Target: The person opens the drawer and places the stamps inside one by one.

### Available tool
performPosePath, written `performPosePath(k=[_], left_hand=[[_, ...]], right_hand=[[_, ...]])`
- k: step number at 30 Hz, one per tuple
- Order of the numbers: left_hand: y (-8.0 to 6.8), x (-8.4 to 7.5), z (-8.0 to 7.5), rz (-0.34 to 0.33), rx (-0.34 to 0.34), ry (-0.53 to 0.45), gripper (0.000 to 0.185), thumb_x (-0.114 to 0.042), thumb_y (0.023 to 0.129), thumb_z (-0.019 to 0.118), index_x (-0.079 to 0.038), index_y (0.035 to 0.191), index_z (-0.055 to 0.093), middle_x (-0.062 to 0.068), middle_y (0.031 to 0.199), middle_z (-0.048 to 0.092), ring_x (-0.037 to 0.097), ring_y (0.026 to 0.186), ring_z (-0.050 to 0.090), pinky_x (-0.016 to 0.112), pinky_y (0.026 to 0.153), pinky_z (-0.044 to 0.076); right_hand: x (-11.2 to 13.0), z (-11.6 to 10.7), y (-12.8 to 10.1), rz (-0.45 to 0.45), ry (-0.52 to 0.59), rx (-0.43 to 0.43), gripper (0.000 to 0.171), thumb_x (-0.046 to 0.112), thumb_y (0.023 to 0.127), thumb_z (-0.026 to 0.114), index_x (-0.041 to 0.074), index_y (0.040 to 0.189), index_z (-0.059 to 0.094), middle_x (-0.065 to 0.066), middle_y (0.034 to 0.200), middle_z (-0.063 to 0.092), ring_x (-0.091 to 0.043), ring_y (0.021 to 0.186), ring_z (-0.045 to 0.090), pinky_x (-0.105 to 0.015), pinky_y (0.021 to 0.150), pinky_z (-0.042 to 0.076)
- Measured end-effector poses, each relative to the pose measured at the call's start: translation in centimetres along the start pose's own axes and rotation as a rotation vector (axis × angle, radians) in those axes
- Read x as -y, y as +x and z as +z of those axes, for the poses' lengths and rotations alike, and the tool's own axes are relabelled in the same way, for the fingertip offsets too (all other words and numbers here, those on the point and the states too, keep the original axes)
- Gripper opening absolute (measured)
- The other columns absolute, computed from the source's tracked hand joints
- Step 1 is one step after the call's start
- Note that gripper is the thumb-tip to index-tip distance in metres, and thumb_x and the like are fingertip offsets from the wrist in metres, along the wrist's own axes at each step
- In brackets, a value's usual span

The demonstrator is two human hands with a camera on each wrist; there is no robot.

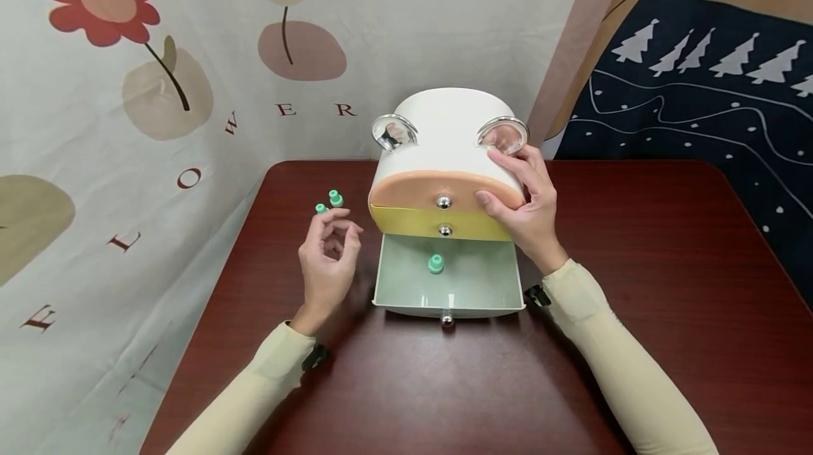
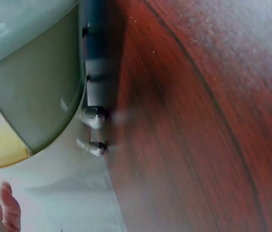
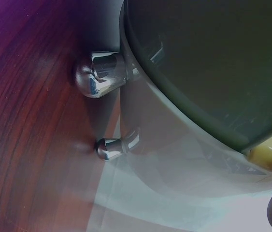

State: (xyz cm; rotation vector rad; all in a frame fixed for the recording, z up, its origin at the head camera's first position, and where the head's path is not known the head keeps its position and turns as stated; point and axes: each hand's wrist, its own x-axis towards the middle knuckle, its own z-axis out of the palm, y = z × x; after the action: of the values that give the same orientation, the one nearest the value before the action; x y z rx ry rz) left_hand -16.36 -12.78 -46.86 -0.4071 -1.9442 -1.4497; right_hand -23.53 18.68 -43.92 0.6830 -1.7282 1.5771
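A small white drawer cabinet (image 1: 452, 116) has an orange top drawer (image 1: 413, 190), a yellow middle drawer (image 1: 406, 221) and a pale green bottom drawer (image 1: 406, 278) pulled out. One small green stepped piece (image 1: 435, 264) stands in the green drawer. My right hand (image 1: 530, 208) grips the cabinet's right side, thumb on the orange front and fingers on the white shell. Left of the cabinet, my left hand (image 1: 329, 254) hovers with loosely bent fingers, and nothing shows between them. Beyond its fingertips stand two more green pieces, one (image 1: 335, 197) whole in view, the other (image 1: 321, 209) partly hidden.
Two shiny round ears (image 1: 395, 132) stick out from the cabinet top. A silver knob (image 1: 447, 319) juts from the open drawer's front. The dark red table (image 1: 635, 264) meets a printed cloth (image 1: 394, 32) behind and at left.
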Motion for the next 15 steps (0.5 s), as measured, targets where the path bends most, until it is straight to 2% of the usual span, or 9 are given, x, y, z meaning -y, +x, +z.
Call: performPosePath(k=[3, 9, 15], left_hand=[[0.3, 0.3, -0.4, -0.021, -0.011, 0.052, 0.035, 0.002, 0.095, 0.074, 0.002, 0.129, 0.066, 0.014, 0.103, 0.076, 0.018, 0.08, 0.066, 0.02, 0.06, 0.046], [0.8, 1.3, -1.0, -0.088, 0.046, 0.208, 0.052, -0.009, 0.09, 0.084, 0.002, 0.135, 0.061, 0.013, 0.125, 0.068, 0.024, 0.101, 0.064, 0.034, 0.067, 0.05], [1.0, 2.6, -1.6, -0.164, 0.063, 0.291, 0.056, -0.013, 0.089, 0.084, 0.003, 0.135, 0.059, 0.02, 0.128, 0.063, 0.04, 0.111, 0.059, 0.041, 0.078, 0.047]], right_hand=[[0.0, 0.0, 0.0, 0.002, -0.004, 0.001, 0.076, 0.058, 0.085, 0.089, -0.003, 0.128, 0.077, -0.021, 0.133, 0.062, -0.026, 0.12, 0.054, -0.03, 0.095, 0.047], [-0.1, 0.0, -0.1, 0.01, -0.011, 0.001, 0.075, 0.058, 0.085, 0.089, -0.002, 0.128, 0.077, -0.019, 0.132, 0.062, -0.026, 0.119, 0.054, -0.03, 0.094, 0.047], [-0.1, -0.1, 0.0, 0.008, -0.013, 0.002, 0.075, 0.058, 0.085, 0.089, -0.003, 0.128, 0.077, -0.02, 0.132, 0.062, -0.026, 0.12, 0.054, -0.03, 0.095, 0.047]])
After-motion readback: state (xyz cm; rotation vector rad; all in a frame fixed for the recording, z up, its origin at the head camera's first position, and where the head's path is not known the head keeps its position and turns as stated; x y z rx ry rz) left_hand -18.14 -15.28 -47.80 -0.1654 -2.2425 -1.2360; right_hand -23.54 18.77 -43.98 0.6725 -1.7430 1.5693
